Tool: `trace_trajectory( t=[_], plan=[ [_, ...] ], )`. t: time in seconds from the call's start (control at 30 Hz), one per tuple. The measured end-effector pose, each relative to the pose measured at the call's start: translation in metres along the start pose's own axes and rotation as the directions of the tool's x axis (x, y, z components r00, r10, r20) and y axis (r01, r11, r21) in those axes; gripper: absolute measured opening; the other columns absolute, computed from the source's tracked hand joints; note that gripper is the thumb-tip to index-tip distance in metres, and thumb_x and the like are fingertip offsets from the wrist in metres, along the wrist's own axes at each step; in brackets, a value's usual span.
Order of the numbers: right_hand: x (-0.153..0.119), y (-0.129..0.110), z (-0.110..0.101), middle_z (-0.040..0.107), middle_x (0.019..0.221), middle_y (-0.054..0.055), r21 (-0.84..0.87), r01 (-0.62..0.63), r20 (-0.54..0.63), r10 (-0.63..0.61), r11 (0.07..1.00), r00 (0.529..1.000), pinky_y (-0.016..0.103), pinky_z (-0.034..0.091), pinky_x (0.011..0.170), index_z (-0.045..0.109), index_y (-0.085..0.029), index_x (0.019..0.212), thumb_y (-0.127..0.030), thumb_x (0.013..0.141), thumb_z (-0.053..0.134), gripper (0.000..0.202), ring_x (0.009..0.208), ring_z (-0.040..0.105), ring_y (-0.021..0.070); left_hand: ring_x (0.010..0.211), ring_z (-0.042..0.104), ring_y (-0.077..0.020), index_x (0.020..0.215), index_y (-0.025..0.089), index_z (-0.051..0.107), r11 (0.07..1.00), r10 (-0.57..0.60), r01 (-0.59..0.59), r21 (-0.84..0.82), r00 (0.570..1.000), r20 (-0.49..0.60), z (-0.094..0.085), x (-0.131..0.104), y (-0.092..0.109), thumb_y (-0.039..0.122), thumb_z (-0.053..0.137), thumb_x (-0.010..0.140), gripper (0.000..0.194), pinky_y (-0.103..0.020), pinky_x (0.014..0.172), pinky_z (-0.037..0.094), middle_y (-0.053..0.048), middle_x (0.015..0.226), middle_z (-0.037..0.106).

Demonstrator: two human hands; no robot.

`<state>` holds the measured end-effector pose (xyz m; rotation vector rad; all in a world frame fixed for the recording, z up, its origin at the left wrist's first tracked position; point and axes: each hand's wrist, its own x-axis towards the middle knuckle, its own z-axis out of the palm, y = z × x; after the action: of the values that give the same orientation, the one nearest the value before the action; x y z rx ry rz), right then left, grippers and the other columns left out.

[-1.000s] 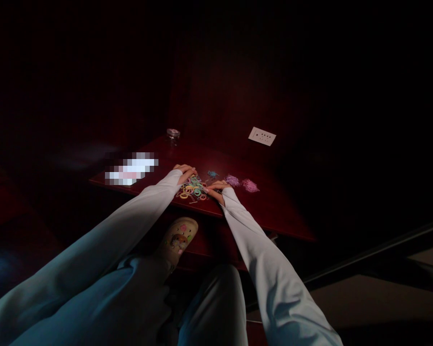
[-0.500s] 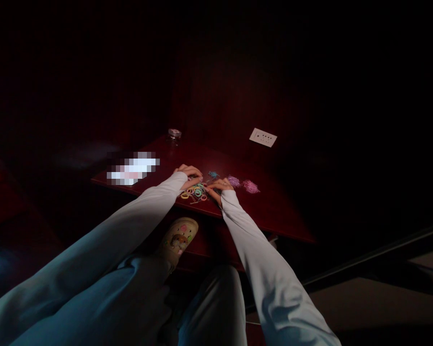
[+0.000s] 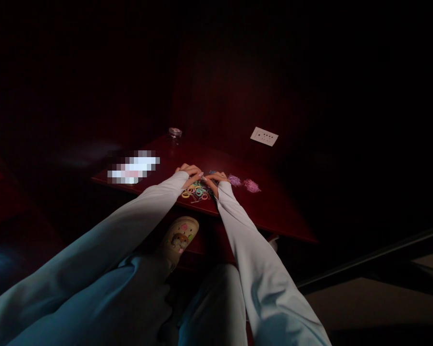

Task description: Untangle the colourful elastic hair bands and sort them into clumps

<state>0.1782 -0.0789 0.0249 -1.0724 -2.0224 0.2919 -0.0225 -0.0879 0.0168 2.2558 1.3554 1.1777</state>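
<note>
A loose pile of pastel, multicoloured rings [image 3: 198, 193] lies at the near edge of a dark-red wooden surface [image 3: 274, 216]. The right hand [image 3: 218, 178] has moved left to meet the left hand [image 3: 189, 171] there, so both work together; whether their bent fingers grasp anything cannot be told.

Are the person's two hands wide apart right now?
No, the left hand and right hand are fingertip to fingertip, or nearly so, beside the coloured loops.
</note>
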Motion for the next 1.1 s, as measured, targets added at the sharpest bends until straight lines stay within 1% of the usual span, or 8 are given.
trace_trajectory(
  t=[0.1, 0.23, 0.5, 0.6, 0.73, 0.87, 1.0, 1.1],
  plan=[
    [-0.001, 0.001, -0.001, 0.074, 0.086, 0.003, -0.004, 0.004, 0.012, -0.004, 1.0, 1.0, 0.039, 0.043, 0.095, 0.082, -0.027, 0.086, -0.052, 0.098, 0.065, 0.033, 0.088, 0.062, 0.0204, 0.113, 0.053, -0.0251, 0.089, 0.028, 0.075, 1.0, 0.013, -0.013, 0.017, 1.0, 0.006, 0.001, 0.0, -0.001, 0.046, 0.052, 0.102, 0.032, -0.044, 0.1, 0.035, 0.001, 0.12, 0.076],
    [0.0, 0.004, 0.0, 0.074, 0.088, 0.003, 0.005, 0.009, 0.016, -0.009, 1.0, 1.0, 0.039, 0.043, 0.095, 0.081, -0.027, 0.083, -0.054, 0.098, 0.064, 0.035, 0.089, 0.063, 0.0208, 0.113, 0.053, -0.0249, 0.088, 0.027, 0.075, 0.999, 0.032, -0.032, 0.023, 0.999, 0.001, 0.002, 0.0, -0.001, 0.039, 0.057, 0.099, 0.024, -0.044, 0.1, 0.035, 0.001, 0.119, 0.076],
    [0.0, -0.001, 0.0, 0.075, 0.085, 0.002, 0.021, -0.033, -0.002, 0.034, 0.999, 0.999, 0.042, 0.041, 0.104, 0.078, -0.026, 0.08, -0.058, 0.095, 0.063, 0.038, 0.085, 0.063, 0.0203, 0.113, 0.053, -0.026, 0.099, 0.03, 0.077, 1.0, 0.013, -0.013, 0.026, 1.0, 0.02, 0.001, 0.0, 0.002, 0.045, 0.048, 0.103, 0.033, -0.045, 0.1, 0.035, 0.001, 0.123, 0.075],
    [-0.001, 0.0, -0.001, 0.076, 0.086, 0.003, 0.064, -0.044, -0.018, 0.045, 0.997, 0.999, 0.041, 0.043, 0.101, 0.078, -0.025, 0.083, -0.059, 0.095, 0.061, 0.039, 0.085, 0.063, 0.0207, 0.114, 0.052, -0.0259, 0.105, 0.031, 0.076, 0.998, 0.021, -0.023, 0.05, 0.999, 0.041, 0.001, -0.001, 0.003, 0.044, 0.043, 0.105, 0.035, -0.045, 0.101, 0.036, 0.0, 0.126, 0.074],
    [-0.001, 0.002, 0.0, 0.077, 0.088, 0.004, 0.098, -0.08, 0.013, 0.079, 0.992, 0.997, 0.037, 0.047, 0.093, 0.08, -0.024, 0.085, -0.053, 0.094, 0.064, 0.034, 0.086, 0.063, 0.0211, 0.115, 0.051, -0.0258, 0.114, 0.033, 0.074, 0.998, 0.022, -0.025, 0.062, 0.998, 0.058, 0.001, -0.002, 0.005, 0.042, 0.037, 0.106, 0.039, -0.045, 0.102, 0.035, 0.001, 0.129, 0.072],
    [-0.001, 0.002, 0.0, 0.077, 0.088, 0.004, 0.089, -0.086, 0.023, 0.084, 0.992, 0.996, 0.037, 0.048, 0.091, 0.08, -0.024, 0.085, -0.047, 0.095, 0.064, 0.029, 0.086, 0.064, 0.0207, 0.112, 0.053, -0.0259, 0.105, 0.031, 0.074, 0.998, 0.032, -0.035, 0.06, 0.998, 0.056, 0.0, -0.002, 0.009, 0.042, 0.036, 0.107, 0.04, -0.045, 0.1, 0.035, 0.0, 0.122, 0.073],
    [0.0, 0.0, 0.001, 0.077, 0.085, 0.003, 0.056, -0.076, 0.018, 0.075, 0.996, 0.997, 0.036, 0.048, 0.091, 0.08, -0.024, 0.083, -0.042, 0.092, 0.067, 0.024, 0.083, 0.062, 0.0198, 0.111, 0.053, -0.0259, 0.101, 0.028, 0.069, 0.991, 0.079, -0.081, 0.108, 0.997, 0.024, -0.003, -0.002, 0.013, 0.047, 0.045, 0.105, 0.03, -0.044, 0.098, 0.035, -0.002, 0.119, 0.072],
    [0.0, -0.001, 0.002, 0.076, 0.085, 0.003, 0.015, -0.045, 0.025, 0.045, 0.999, 0.999, 0.036, 0.048, 0.09, 0.08, -0.026, 0.084, -0.038, 0.09, 0.07, 0.017, 0.085, 0.062, 0.0206, 0.109, 0.053, -0.0263, 0.096, 0.026, 0.064, 0.977, 0.133, -0.139, 0.16, 0.99, 0.051, -0.005, -0.001, 0.015, 0.05, 0.054, 0.101, 0.026, -0.043, 0.096, 0.036, -0.004, 0.113, 0.071]
  ],
)
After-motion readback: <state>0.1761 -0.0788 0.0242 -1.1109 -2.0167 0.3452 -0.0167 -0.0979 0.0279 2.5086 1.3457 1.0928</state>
